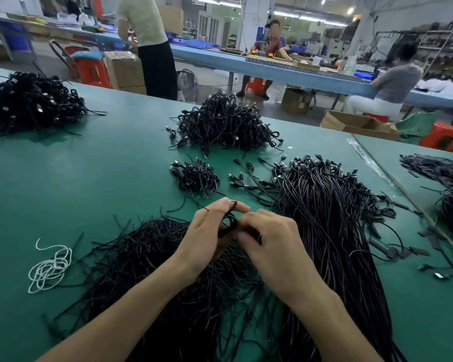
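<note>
A coiled black cable (229, 223) is held between both hands above the green table (94, 178). My left hand (207, 236) pinches the coil and a thin black tie (232, 205) at its top between thumb and forefinger. My right hand (270, 244) grips the coil's right side with curled fingers. Below the hands lies a heap of black twist ties (152, 259). A long bundle of straight black cables (330, 220) lies to the right. A small pile of tied coils (198, 176) sits just beyond the hands.
A larger pile of coiled cables (225, 124) lies farther back, another (32, 103) at far left. A loose white cord (50, 267) lies left. More cables (439, 168) are at far right. People work at blue benches behind; cardboard boxes (361, 125) and red stools stand past the table's edge.
</note>
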### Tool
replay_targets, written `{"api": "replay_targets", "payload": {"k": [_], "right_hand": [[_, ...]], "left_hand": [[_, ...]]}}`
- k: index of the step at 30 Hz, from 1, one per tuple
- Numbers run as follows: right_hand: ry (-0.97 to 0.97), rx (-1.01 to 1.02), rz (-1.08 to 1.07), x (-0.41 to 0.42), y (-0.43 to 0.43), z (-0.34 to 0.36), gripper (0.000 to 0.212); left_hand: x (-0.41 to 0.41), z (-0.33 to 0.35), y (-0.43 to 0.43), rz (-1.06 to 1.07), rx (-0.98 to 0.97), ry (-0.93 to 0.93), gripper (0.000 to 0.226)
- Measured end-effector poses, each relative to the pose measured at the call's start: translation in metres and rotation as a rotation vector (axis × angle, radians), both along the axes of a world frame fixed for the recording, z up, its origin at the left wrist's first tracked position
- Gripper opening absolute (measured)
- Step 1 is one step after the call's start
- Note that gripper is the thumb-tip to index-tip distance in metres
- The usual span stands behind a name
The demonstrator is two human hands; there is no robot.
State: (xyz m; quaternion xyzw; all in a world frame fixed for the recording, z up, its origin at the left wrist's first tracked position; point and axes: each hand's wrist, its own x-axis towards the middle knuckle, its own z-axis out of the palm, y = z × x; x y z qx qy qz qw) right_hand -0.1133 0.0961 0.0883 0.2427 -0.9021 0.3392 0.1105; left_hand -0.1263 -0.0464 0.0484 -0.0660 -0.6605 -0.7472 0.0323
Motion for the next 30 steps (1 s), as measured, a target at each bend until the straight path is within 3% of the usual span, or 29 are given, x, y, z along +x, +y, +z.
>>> {"api": "replay_targets", "payload": {"k": [5,9,14,18,21,24,27,30], "right_hand": [[0.257,0.244,0.017,0.008,-0.003,0.001,0.004],[0.417,0.428,0.06,0.013,-0.006,-0.003,0.017],[0.526,0.531,0.157,0.01,-0.001,0.005,0.019],[0.337,0.44,0.204,0.007,0.0,0.014,0.007],[0.097,0.257,0.132,0.001,0.004,0.012,0.006],[-0.089,0.165,0.104,-0.003,0.012,0.011,0.008],[-0.129,0.214,0.154,-0.002,0.014,0.013,0.005],[-0.07,0.304,0.223,0.001,0.012,0.013,0.008]], "left_hand": [[-0.003,-0.001,0.002,0.091,0.091,-0.028,0.061],[-0.002,-0.003,0.008,0.143,0.078,-0.128,0.065],[0.003,-0.001,0.004,-0.115,0.01,-0.375,0.047],[0.004,0.004,-0.001,-0.26,-0.078,-0.544,0.052],[0.003,0.003,-0.007,-0.382,0.009,-0.6,0.063],[0.005,0.005,-0.018,-0.594,-0.012,-0.545,0.05],[0.009,0.008,-0.024,-0.739,-0.28,-0.373,0.025],[0.009,0.009,-0.024,-0.786,-0.319,-0.359,0.021]]}}
